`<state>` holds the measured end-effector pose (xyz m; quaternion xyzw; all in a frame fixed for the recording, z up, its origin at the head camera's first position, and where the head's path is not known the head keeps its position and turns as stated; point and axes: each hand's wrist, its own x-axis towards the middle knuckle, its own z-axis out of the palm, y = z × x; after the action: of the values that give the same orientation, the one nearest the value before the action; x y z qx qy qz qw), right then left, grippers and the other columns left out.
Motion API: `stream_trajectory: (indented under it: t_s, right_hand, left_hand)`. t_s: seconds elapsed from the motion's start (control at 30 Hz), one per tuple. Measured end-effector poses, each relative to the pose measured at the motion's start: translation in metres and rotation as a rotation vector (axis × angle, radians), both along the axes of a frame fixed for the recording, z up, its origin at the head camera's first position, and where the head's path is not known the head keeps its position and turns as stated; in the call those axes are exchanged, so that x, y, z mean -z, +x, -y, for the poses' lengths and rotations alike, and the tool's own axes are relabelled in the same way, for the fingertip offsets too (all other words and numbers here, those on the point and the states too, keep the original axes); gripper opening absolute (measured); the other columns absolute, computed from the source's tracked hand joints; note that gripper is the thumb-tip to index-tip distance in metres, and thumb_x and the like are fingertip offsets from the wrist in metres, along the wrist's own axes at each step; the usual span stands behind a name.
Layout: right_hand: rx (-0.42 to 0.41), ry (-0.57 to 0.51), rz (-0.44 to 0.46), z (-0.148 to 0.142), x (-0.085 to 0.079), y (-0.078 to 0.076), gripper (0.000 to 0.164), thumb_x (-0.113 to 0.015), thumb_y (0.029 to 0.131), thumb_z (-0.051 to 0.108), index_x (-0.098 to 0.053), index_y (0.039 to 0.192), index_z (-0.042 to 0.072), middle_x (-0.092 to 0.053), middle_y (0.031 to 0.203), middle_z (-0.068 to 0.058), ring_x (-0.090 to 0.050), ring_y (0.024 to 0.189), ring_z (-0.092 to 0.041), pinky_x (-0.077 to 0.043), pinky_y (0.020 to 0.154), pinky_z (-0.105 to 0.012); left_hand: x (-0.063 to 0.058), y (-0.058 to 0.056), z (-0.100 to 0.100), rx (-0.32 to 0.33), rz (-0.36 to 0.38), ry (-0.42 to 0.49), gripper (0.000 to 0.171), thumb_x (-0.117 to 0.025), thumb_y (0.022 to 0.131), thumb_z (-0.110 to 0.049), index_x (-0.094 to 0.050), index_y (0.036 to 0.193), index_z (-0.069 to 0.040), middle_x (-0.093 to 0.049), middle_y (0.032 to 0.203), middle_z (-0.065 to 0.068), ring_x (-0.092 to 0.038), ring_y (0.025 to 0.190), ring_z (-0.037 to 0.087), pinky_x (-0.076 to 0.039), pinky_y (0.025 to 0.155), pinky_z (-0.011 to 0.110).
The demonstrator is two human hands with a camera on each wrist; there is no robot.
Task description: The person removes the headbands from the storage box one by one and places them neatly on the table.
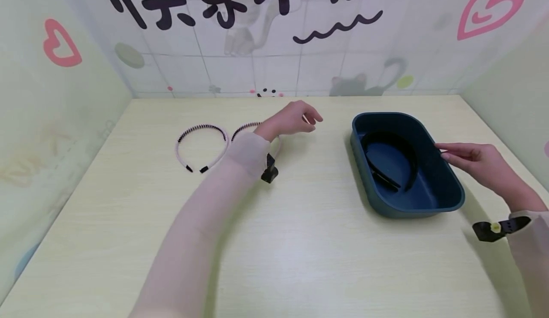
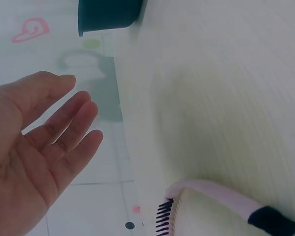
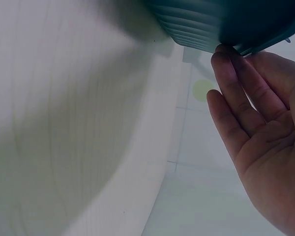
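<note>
My left hand [image 1: 296, 117] is over the back middle of the table, fingers loosely bent and nothing in them. Under its wrist lies a pale lilac headband [image 2: 221, 192] with black comb teeth and a black tip, partly hidden by the sleeve in the head view. A similar lilac headband [image 1: 177, 152] lies beside it to the left. At the right, a dark blue plastic basin [image 1: 433, 184] holds a black headband [image 1: 413, 158]. My right hand [image 1: 476, 163] pinches the basin's right rim with thumb and fingertips; in the right wrist view the fingertips meet the basin edge.
The pale wood-grain table [image 1: 300, 251] runs back to a printed wall [image 1: 274, 70]. Side walls stand left and right. A black wrist mount [image 1: 269, 169] sits on the left sleeve, and another strap [image 1: 497, 227] is on the right.
</note>
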<state>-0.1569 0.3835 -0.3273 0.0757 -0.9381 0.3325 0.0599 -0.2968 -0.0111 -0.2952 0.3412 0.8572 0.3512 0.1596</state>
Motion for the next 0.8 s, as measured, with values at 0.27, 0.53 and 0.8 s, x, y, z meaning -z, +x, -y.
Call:
stream_trajectory:
  t_s: [0.27,0.53,0.8]
  right_hand:
    - [0.003,-0.006,0.000,0.000,0.000,0.000,0.036,-0.060,0.090,0.016,-0.058,0.118,-0.007,-0.054,0.090,0.033,-0.049,0.082,0.021,-0.035,0.070,0.000]
    - [0.009,-0.003,0.012,0.000,0.000,0.001,0.037,-0.059,0.090,0.017,-0.057,0.119,-0.007,-0.054,0.090,0.033,-0.049,0.082,0.021,-0.035,0.069,0.000]
    - [0.009,-0.007,0.018,0.000,0.000,0.001,0.037,-0.059,0.091,0.017,-0.057,0.119,-0.006,-0.054,0.091,0.033,-0.049,0.083,0.020,-0.035,0.070,-0.001]
  left_hand:
    - [-0.001,0.003,-0.020,0.047,-0.026,0.000,0.029,-0.056,0.088,-0.001,-0.062,0.116,-0.001,-0.060,0.114,0.014,-0.056,0.098,0.018,-0.044,0.082,0.022]
    - [-0.005,0.005,-0.041,0.094,-0.056,0.023,0.028,-0.055,0.088,-0.002,-0.063,0.115,-0.001,-0.062,0.111,0.011,-0.056,0.097,0.016,-0.044,0.079,0.019]
    - [-0.010,0.009,-0.056,0.115,-0.077,0.027,0.027,-0.056,0.088,-0.003,-0.063,0.114,-0.001,-0.061,0.112,0.011,-0.055,0.096,0.016,-0.043,0.079,0.018]
